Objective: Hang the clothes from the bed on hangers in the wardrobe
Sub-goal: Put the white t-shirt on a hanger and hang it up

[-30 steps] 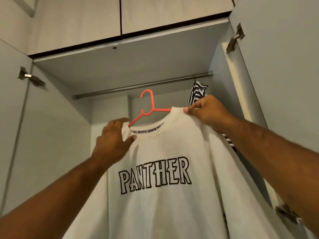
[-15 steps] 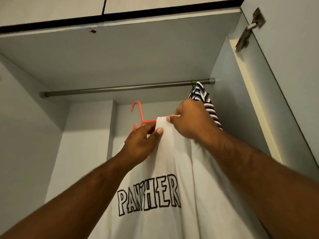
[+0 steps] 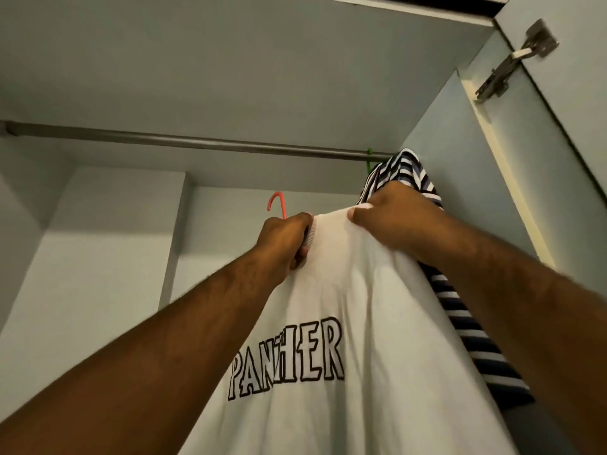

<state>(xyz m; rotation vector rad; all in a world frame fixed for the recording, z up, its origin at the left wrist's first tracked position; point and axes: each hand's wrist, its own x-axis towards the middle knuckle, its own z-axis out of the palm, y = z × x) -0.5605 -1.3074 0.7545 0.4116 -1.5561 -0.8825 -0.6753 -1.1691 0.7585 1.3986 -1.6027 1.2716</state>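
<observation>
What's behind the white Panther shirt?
A striped shirt on a green hanger hooked over the rail. The white shirt and right hand cover part of it.

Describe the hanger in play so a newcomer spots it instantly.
Find the grey metal rail across the wardrobe. Below its middle, an orange plastic hanger hook pokes up above the left hand gripping the white PANTHER T-shirt. Its neighbour, a green hanger, sits on the rail's right end with a striped shirt.
</observation>
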